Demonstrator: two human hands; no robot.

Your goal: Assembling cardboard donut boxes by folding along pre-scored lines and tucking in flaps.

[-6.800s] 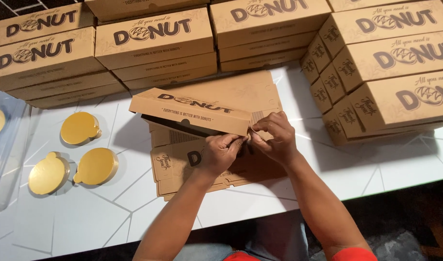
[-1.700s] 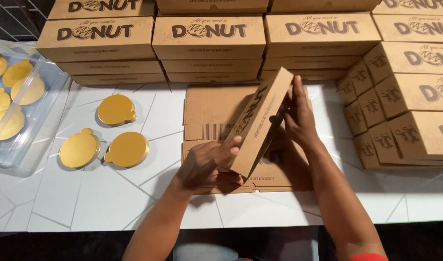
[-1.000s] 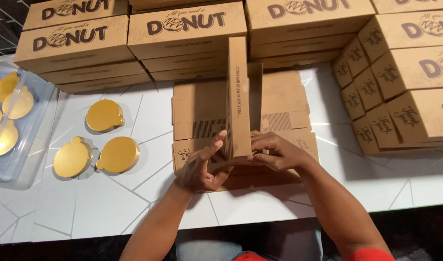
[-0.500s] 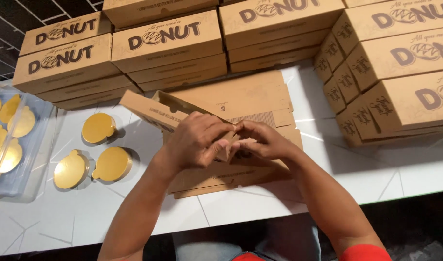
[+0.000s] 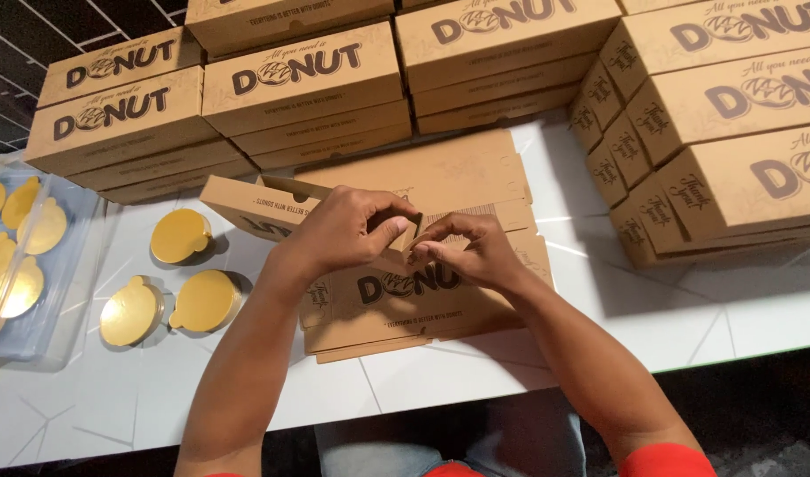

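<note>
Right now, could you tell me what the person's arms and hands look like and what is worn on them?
Both the left hand and the right hand are bare, with no gloves, rings or watch visible. The forearms are uncovered up to the elbows. A red sleeve shows at the right upper arm, with a sliver of red near the left.

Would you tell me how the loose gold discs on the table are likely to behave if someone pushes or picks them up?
The gold discs look thin and flat, so probably light and inclined to slide. Their glossy faces may be slippery. Lying flush on the white table, they could be awkward to lift.
</note>
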